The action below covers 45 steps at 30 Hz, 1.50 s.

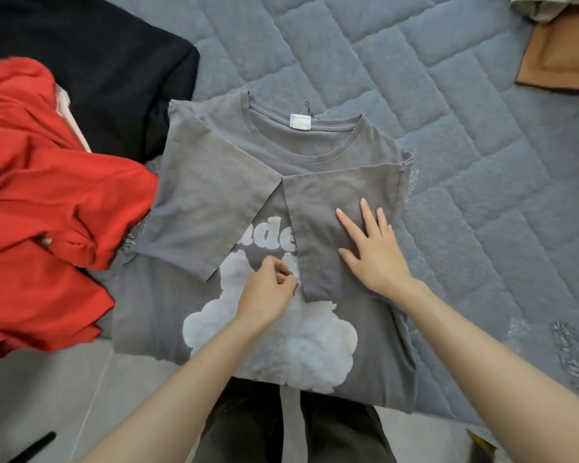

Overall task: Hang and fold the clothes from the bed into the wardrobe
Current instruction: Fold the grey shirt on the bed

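While T-shirt (pixel 214 195) lies under right hand (pixel 371 252), left hand (pixel 268 292) (seemingly) pinches it.

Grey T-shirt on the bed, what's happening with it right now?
A person is folding the grey T-shirt, laid print-up on the quilted bed. Both sleeves are folded in over the chest. The right hand presses flat on the right-side sleeve, while the left hand seems to pinch that sleeve's inner edge. A red garment and a black garment lie to the left.
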Each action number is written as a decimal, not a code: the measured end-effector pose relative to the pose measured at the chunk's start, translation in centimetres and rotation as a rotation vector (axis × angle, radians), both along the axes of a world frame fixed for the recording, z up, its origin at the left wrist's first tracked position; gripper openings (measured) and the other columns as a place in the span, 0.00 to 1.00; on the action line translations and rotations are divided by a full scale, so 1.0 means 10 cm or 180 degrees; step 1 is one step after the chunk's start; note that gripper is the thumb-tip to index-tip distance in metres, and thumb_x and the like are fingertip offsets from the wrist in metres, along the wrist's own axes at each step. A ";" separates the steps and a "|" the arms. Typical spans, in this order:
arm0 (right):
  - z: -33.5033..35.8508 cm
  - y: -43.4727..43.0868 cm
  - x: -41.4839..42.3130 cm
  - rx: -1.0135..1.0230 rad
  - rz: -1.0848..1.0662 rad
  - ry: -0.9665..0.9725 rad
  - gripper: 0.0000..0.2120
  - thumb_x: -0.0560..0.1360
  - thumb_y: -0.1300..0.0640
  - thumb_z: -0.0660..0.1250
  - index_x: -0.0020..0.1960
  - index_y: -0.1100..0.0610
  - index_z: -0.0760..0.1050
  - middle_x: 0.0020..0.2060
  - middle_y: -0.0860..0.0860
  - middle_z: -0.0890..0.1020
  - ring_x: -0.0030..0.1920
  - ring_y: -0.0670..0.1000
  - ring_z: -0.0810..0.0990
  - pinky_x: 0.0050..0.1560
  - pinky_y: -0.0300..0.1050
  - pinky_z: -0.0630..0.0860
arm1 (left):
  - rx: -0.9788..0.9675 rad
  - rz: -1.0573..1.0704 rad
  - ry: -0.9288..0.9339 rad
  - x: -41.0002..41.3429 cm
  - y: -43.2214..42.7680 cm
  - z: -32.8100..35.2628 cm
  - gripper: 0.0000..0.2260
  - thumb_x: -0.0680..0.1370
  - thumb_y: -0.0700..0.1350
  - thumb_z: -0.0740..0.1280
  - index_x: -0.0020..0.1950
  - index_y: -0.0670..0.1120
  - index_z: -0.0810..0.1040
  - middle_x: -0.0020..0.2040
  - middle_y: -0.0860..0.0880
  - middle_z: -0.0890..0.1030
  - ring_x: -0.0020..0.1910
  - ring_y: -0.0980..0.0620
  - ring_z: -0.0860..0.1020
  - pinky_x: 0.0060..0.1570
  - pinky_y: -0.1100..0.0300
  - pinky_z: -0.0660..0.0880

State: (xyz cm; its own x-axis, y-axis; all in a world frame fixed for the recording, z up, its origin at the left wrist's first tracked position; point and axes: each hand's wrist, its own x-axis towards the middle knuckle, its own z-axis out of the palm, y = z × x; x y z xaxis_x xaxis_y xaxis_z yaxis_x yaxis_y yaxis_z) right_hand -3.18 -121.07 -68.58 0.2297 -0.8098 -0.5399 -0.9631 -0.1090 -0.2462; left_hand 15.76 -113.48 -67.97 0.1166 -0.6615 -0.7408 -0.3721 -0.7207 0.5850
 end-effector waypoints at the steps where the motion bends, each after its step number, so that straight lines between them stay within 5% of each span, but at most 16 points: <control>1: 0.03 -0.02 0.03 -0.0044 -0.0123 -0.0067 0.31 0.79 0.52 0.62 0.77 0.42 0.53 0.78 0.52 0.46 0.77 0.59 0.45 0.76 0.54 0.48 | -0.0138 -0.0061 -0.0046 0.05 -0.05 0.03 0.05 0.78 0.44 0.63 0.53 0.47 0.71 0.48 0.51 0.80 0.47 0.52 0.78 0.48 0.55 0.75; 5: 0.22 -0.20 0.29 -0.0545 -0.0706 -0.0388 0.22 0.76 0.57 0.64 0.70 0.49 0.69 0.73 0.52 0.63 0.70 0.57 0.65 0.65 0.53 0.66 | -0.0953 -0.0492 -0.0563 0.40 -0.35 0.19 0.12 0.79 0.40 0.60 0.62 0.47 0.71 0.59 0.50 0.74 0.52 0.51 0.75 0.55 0.55 0.71; 10: 0.34 -0.61 0.45 -0.0573 -0.1000 -0.0525 0.29 0.74 0.59 0.65 0.74 0.50 0.62 0.74 0.51 0.58 0.64 0.57 0.71 0.57 0.51 0.72 | -0.1748 -0.1513 -0.1436 0.86 -0.91 0.28 0.25 0.77 0.34 0.61 0.74 0.46 0.64 0.72 0.47 0.64 0.68 0.45 0.65 0.63 0.51 0.68; 15: 0.21 -1.02 0.42 -0.0309 -0.1446 -0.0481 0.40 0.72 0.61 0.68 0.77 0.49 0.52 0.77 0.53 0.48 0.64 0.60 0.73 0.59 0.50 0.70 | -0.1569 -0.2252 -0.1988 1.06 -1.54 0.15 0.37 0.76 0.31 0.62 0.79 0.48 0.48 0.79 0.43 0.45 0.77 0.44 0.47 0.73 0.52 0.55; 19: 0.07 -1.28 0.40 -0.0032 -0.1458 -0.0257 0.53 0.68 0.63 0.73 0.78 0.46 0.41 0.78 0.53 0.39 0.64 0.63 0.73 0.49 0.45 0.67 | -0.1104 -0.2331 -0.2231 1.06 -1.99 0.06 0.43 0.76 0.35 0.67 0.78 0.52 0.39 0.77 0.38 0.39 0.77 0.40 0.42 0.74 0.47 0.51; 23: 0.03 -1.50 0.37 0.0191 -0.1663 -0.0261 0.64 0.59 0.60 0.81 0.78 0.48 0.38 0.77 0.54 0.45 0.68 0.61 0.69 0.61 0.50 0.70 | -0.0622 -0.2296 -0.2363 1.10 -2.24 0.04 0.53 0.71 0.46 0.75 0.77 0.52 0.35 0.76 0.37 0.50 0.76 0.40 0.50 0.71 0.36 0.42; 25: 0.02 -1.53 0.34 0.0003 -0.1761 -0.0377 0.59 0.57 0.59 0.82 0.77 0.55 0.49 0.70 0.56 0.58 0.63 0.60 0.72 0.60 0.51 0.71 | -0.0699 -0.2154 -0.2555 1.12 -2.26 0.03 0.55 0.67 0.50 0.78 0.78 0.48 0.40 0.70 0.38 0.63 0.72 0.40 0.60 0.70 0.36 0.41; 28: 0.03 -1.48 0.32 -0.0111 -0.1653 -0.0524 0.34 0.60 0.58 0.80 0.59 0.57 0.65 0.54 0.55 0.74 0.55 0.59 0.75 0.45 0.47 0.69 | -0.0755 -0.2057 -0.2530 1.16 -2.22 0.01 0.44 0.66 0.52 0.78 0.73 0.42 0.57 0.56 0.39 0.78 0.65 0.38 0.70 0.71 0.45 0.53; 30: 0.06 -1.41 0.31 -0.0063 -0.1343 -0.0367 0.19 0.64 0.55 0.77 0.47 0.55 0.69 0.46 0.55 0.79 0.51 0.59 0.77 0.39 0.46 0.64 | -0.0789 -0.2010 -0.2351 1.18 -2.14 0.03 0.29 0.69 0.49 0.76 0.63 0.42 0.65 0.47 0.39 0.81 0.56 0.36 0.75 0.55 0.48 0.67; 32: 0.11 -1.33 0.28 -0.0254 -0.1073 -0.0216 0.10 0.69 0.54 0.71 0.38 0.51 0.70 0.42 0.54 0.81 0.49 0.60 0.78 0.38 0.46 0.64 | -0.1114 -0.2381 -0.2531 1.20 -2.01 0.09 0.16 0.73 0.45 0.70 0.57 0.42 0.69 0.43 0.39 0.81 0.48 0.35 0.77 0.44 0.49 0.67; 34: 0.17 -1.21 0.27 -0.0564 -0.0928 -0.0114 0.10 0.71 0.54 0.67 0.35 0.52 0.67 0.38 0.53 0.80 0.46 0.61 0.78 0.37 0.46 0.63 | -0.1660 -0.2770 -0.2618 1.23 -1.86 0.15 0.09 0.72 0.38 0.66 0.50 0.41 0.72 0.40 0.39 0.81 0.43 0.36 0.78 0.43 0.49 0.67; 37: 0.33 -0.97 0.24 -0.0946 -0.0813 -0.0171 0.02 0.71 0.57 0.65 0.40 0.51 0.72 0.41 0.51 0.82 0.47 0.60 0.78 0.38 0.46 0.64 | -0.2205 -0.3036 -0.2514 1.30 -1.61 0.30 0.11 0.65 0.31 0.66 0.45 0.40 0.74 0.33 0.41 0.79 0.35 0.38 0.78 0.38 0.49 0.68; 40: 0.50 -0.60 0.21 -0.1187 -0.0644 -0.0163 0.08 0.68 0.59 0.66 0.45 0.51 0.72 0.41 0.51 0.81 0.44 0.61 0.79 0.35 0.46 0.65 | -0.2670 -0.3352 -0.2561 1.35 -1.29 0.41 0.15 0.64 0.30 0.66 0.49 0.39 0.78 0.32 0.43 0.78 0.31 0.40 0.77 0.33 0.50 0.70; 45: 0.57 0.18 0.19 -0.1140 -0.0354 0.0272 0.11 0.65 0.61 0.66 0.47 0.54 0.69 0.37 0.55 0.80 0.39 0.63 0.79 0.34 0.47 0.62 | -0.2515 -0.3610 -0.2825 1.42 -0.66 0.43 0.23 0.61 0.31 0.73 0.55 0.43 0.80 0.34 0.44 0.76 0.28 0.43 0.77 0.22 0.58 0.66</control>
